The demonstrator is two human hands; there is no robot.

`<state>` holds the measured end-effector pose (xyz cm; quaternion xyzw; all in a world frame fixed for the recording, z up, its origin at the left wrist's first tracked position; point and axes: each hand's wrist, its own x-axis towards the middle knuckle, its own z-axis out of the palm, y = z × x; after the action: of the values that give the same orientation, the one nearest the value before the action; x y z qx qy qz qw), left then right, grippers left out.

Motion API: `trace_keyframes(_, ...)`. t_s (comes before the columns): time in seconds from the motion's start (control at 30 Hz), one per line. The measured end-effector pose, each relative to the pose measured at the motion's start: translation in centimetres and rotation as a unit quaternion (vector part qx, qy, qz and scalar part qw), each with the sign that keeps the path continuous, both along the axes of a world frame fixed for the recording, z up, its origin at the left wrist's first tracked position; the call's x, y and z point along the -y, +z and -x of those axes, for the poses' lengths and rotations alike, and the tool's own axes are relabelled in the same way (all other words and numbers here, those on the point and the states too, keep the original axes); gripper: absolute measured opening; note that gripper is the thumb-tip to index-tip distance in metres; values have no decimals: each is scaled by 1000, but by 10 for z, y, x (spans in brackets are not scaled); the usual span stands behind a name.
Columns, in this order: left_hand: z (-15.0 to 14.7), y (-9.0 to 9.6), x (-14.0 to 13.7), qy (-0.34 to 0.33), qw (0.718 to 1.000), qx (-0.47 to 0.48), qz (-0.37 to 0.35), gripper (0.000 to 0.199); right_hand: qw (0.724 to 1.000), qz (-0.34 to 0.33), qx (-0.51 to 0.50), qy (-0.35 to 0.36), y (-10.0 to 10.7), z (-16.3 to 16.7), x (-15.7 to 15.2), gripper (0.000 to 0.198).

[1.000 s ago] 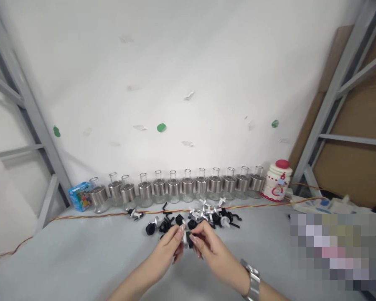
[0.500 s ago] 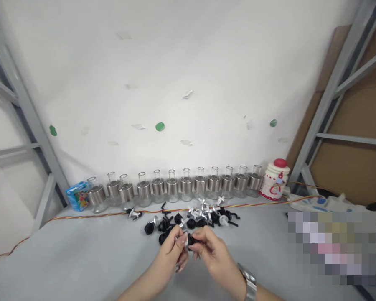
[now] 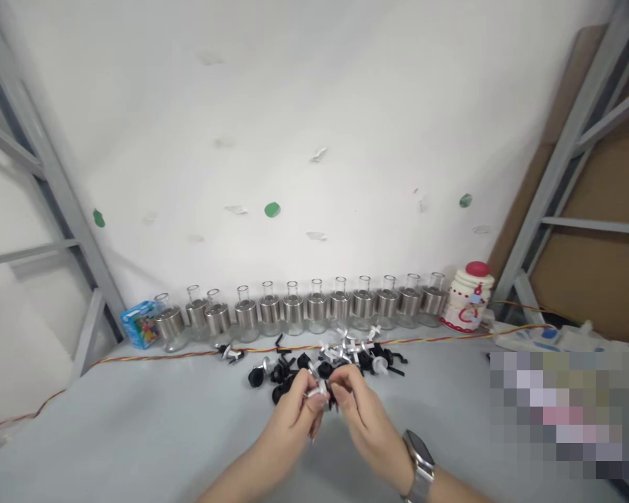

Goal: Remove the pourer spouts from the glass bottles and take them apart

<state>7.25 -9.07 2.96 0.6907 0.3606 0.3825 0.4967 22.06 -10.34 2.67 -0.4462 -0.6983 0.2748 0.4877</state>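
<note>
My two hands meet above the near edge of a pile of parts. Between thumb and fingers, my left hand [image 3: 292, 413] pinches the silver-white side of a small bottle pourer [image 3: 321, 390]. The fingers of my right hand [image 3: 360, 409] close on its dark side, and they cover most of it. A silver watch is on the right wrist. Just beyond the hands lie loose black caps [image 3: 256, 377] and silver-white spout pieces [image 3: 379, 365]. Some of the pile is hidden behind my fingers.
Several glass bottles with steel sleeves [image 3: 293, 306] line the wall. A blue box [image 3: 140, 325] stands at the left end, a white jar with a red lid [image 3: 466, 299] at the right. A twisted red-yellow wire [image 3: 189, 354] crosses the grey table [image 3: 136, 426].
The view has shifted slightly, so the scene sits a little further right. My right hand has turned around the pourer, its fingers now more bunched; both hands keep hold of it.
</note>
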Motion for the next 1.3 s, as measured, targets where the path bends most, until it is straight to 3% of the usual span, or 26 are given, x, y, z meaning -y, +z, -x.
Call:
trace_keyframes(0.1,1,-8,2,23,985,-122,-119,16,996,74,-44,-16,0,8,-2,34)
trace_keyframes(0.17,0,-13,4,25,971,-165,-170,14,982,161,-97,-20,-8,15,-5,40)
trace_keyframes(0.27,-4,-18,9,36,970,-160,-181,17,950,264,-165,-37,-22,23,-11,46)
trace_keyframes(0.33,-9,-20,12,52,982,-126,-133,19,948,259,-178,-51,-28,25,-12,46)
trace_keyframes(0.43,-18,-22,13,64,997,-49,12,24,967,189,-144,-97,-31,25,-7,46)
trace_keyframes(0.53,-24,-25,10,43,989,38,137,34,982,107,-73,-135,-30,24,-1,46)
trace_keyframes(0.63,-24,-26,5,-9,969,113,219,44,987,-55,39,-143,-31,20,-2,44)
trace_keyframes(0.7,-21,-24,3,-23,946,165,279,46,959,-224,134,-113,-29,13,-5,40)
trace_keyframes(0.77,-18,-20,4,-37,913,186,362,43,906,-360,216,-60,-24,5,-9,35)
trace_keyframes(0.83,-17,-17,5,-65,889,175,419,40,877,-411,249,-10,-17,-1,-11,34)
trace_keyframes(0.87,-18,-15,6,-79,892,165,414,39,886,-398,237,3,-13,-3,-11,35)
trace_keyframes(0.93,-19,-13,8,-54,935,145,318,35,944,-293,155,-1,-6,-3,-10,37)
trace_keyframes(1.0,-17,-11,9,26,984,92,151,33,995,-98,24,-26,-2,1,-8,44)
trace_keyframes(1.03,-14,-11,10,64,995,49,61,31,999,7,-36,-31,-1,4,-7,49)
trace_keyframes(1.1,-7,-11,9,122,985,-39,-119,25,980,164,-114,-8,0,11,-7,58)
trace_keyframes(1.13,-3,-12,8,132,968,-75,-201,21,969,207,-132,13,-1,14,-7,62)
trace_keyframes(1.2,2,-13,6,133,927,-122,-329,13,959,239,-149,36,-3,18,-7,63)
trace_keyframes(1.3,2,-15,7,132,895,-137,-403,13,965,209,-160,4,-8,21,-4,54)
